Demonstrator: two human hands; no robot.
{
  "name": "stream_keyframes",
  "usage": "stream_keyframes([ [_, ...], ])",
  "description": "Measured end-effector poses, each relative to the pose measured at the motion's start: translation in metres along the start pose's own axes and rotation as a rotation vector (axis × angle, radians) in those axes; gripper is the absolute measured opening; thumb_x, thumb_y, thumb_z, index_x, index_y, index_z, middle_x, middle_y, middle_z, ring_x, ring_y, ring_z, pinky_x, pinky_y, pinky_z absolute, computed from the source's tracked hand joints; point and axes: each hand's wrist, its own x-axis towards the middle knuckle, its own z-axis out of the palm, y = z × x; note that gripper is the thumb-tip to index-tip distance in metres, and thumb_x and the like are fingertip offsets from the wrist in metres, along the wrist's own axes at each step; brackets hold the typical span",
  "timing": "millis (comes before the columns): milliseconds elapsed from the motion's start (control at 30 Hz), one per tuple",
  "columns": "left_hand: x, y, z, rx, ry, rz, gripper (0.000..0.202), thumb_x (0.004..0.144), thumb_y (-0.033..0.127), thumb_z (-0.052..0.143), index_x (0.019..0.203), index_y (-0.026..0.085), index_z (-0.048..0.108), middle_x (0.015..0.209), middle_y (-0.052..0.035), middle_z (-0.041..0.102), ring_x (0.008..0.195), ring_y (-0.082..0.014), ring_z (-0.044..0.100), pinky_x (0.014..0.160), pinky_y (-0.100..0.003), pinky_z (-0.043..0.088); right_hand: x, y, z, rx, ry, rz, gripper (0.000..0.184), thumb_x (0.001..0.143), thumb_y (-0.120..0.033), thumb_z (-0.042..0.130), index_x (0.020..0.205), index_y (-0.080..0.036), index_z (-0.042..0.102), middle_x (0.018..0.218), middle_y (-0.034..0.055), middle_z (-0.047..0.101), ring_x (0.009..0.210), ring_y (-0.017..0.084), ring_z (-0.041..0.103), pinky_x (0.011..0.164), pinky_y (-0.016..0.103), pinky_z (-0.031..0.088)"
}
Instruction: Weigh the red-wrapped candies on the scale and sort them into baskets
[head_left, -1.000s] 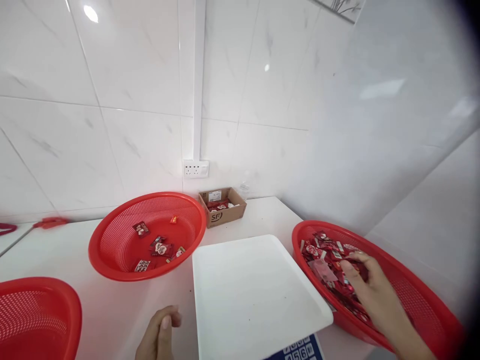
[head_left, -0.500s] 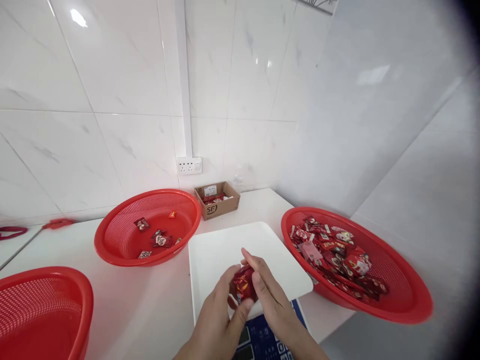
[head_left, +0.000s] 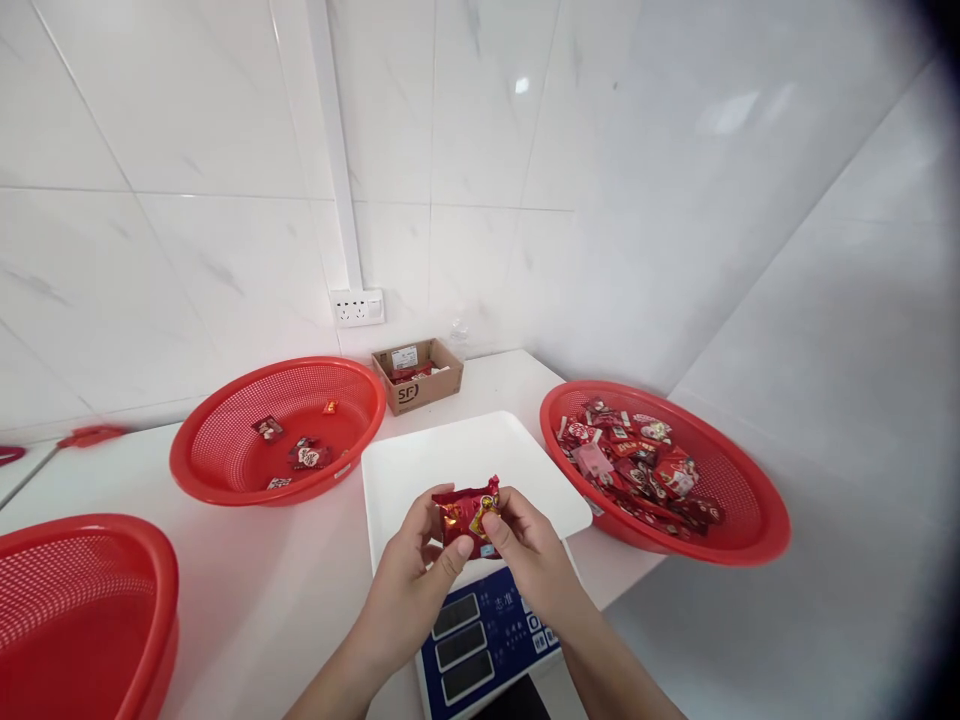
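Both of my hands hold one small red candy packet (head_left: 466,512) over the front of the white scale tray (head_left: 465,462). My left hand (head_left: 411,585) pinches its left side, and my right hand (head_left: 529,552) pinches its right side. The packet is flat and faces up, with a yellow mark on it. To the right stands a red mesh basket (head_left: 742,520) with a heap of several red packets (head_left: 634,462). Left of the tray another red basket (head_left: 217,470) holds only a few packets.
The scale's blue panel (head_left: 487,640) with displays and keys lies under my wrists. A small cardboard box (head_left: 417,375) sits by the wall under a socket (head_left: 358,307). A third red basket (head_left: 82,610) is at the lower left. White tiled walls close the corner.
My right hand left the right basket with a packet and met my left hand over the tray. Now the packet is held flatter between both hands. The view has shifted right.
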Motion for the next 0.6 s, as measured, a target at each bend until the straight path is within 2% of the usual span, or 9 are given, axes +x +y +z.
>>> stream_keyframes([
  [133,0.0023,0.001,0.0015,-0.022,-0.025,0.016,0.031,0.081,0.041,0.057,0.102,0.02,0.05,0.102,-0.0061,0.06,0.092,-0.0186,0.057,0.081,-0.034,0.045,-0.0026,0.0034,0.0011,-0.069,-0.008,-0.026,0.027,0.086,-0.046,0.047,0.088,-0.019,0.051,0.081,0.0008,0.055,0.075,0.014,0.053,0.069,0.028,0.045],
  [300,0.0046,-0.0005,0.0013,0.02,-0.005,0.0,0.029,0.08,0.042,0.057,0.097,0.019,0.05,0.092,-0.0029,0.061,0.087,-0.0164,0.057,0.081,-0.033,0.045,-0.0043,0.0017,0.0002,-0.213,0.024,-0.086,0.026,0.086,-0.045,0.047,0.078,-0.02,0.047,0.073,-0.0016,0.047,0.068,0.012,0.046,0.062,0.025,0.04],
  [400,0.0059,0.0001,0.0008,-0.009,0.035,-0.023,0.031,0.076,0.044,0.061,0.09,0.018,0.051,0.083,-0.0018,0.061,0.079,-0.0148,0.056,0.072,-0.029,0.046,-0.0058,0.0005,-0.0001,-0.263,0.032,-0.102,0.026,0.087,-0.045,0.045,0.078,-0.02,0.048,0.072,-0.0016,0.048,0.067,0.012,0.046,0.061,0.025,0.039],
  [500,0.007,-0.0008,0.0005,-0.063,0.074,-0.033,0.034,0.072,0.045,0.065,0.087,0.017,0.052,0.078,-0.0013,0.061,0.073,-0.0136,0.055,0.067,-0.027,0.046,-0.006,0.0017,-0.0008,-0.201,0.0,-0.072,0.027,0.087,-0.046,0.046,0.088,-0.02,0.054,0.079,0.0011,0.056,0.073,0.014,0.052,0.067,0.027,0.043],
  [600,0.0077,-0.0023,0.0003,-0.075,0.113,-0.019,0.032,0.073,0.043,0.065,0.089,0.018,0.053,0.08,-0.0022,0.063,0.076,-0.015,0.057,0.07,-0.029,0.048,-0.0057,0.0051,-0.0033,-0.122,-0.054,-0.058,0.033,0.085,-0.045,0.05,0.109,-0.022,0.053,0.098,0.0045,0.061,0.084,0.016,0.056,0.077,0.031,0.045],
])
